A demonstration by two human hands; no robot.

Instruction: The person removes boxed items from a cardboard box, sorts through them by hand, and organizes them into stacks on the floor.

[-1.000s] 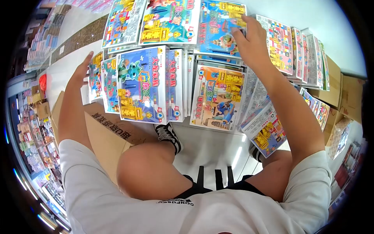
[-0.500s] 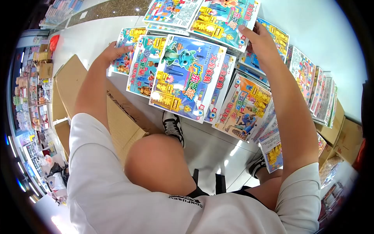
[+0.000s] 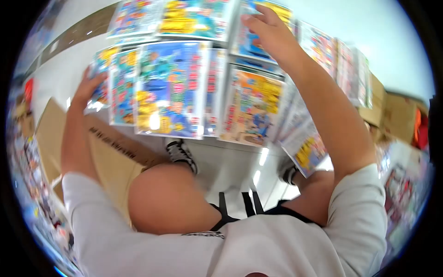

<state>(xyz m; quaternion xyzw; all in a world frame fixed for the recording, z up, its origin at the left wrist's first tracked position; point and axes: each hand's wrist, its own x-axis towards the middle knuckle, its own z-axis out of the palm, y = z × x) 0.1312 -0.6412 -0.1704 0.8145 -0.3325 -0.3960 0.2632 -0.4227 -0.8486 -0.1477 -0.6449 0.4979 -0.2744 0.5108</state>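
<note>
Rows of flat, shiny cartoon-printed packs lie in front of me. My left hand [image 3: 86,87] is at the far left, thumb over the face and fingers at the outer edge of the leftmost pack [image 3: 102,76], gripping it. A blue pack [image 3: 173,87] with yellow print overlaps its neighbours in the near row, beside an orange pack [image 3: 254,108]. My right hand [image 3: 270,30] hovers with fingers apart at a blue-and-yellow pack [image 3: 251,41] in the far row; whether it touches is blurred. Left of it lies a teal-and-yellow pack [image 3: 191,18].
An opened cardboard box [image 3: 115,152] stands by my left knee. More packs [image 3: 344,60] stand in a row at the right, in front of cardboard boxes [image 3: 397,115]. Shop shelves with goods [image 3: 32,171] line the left. My shoes [image 3: 181,154] are just below the packs.
The view has swung, shifting the packs left in the picture. My right hand has let go of the teal pack's edge and moved right over the neighbouring pack. My left hand stays at the leftmost pack.
</note>
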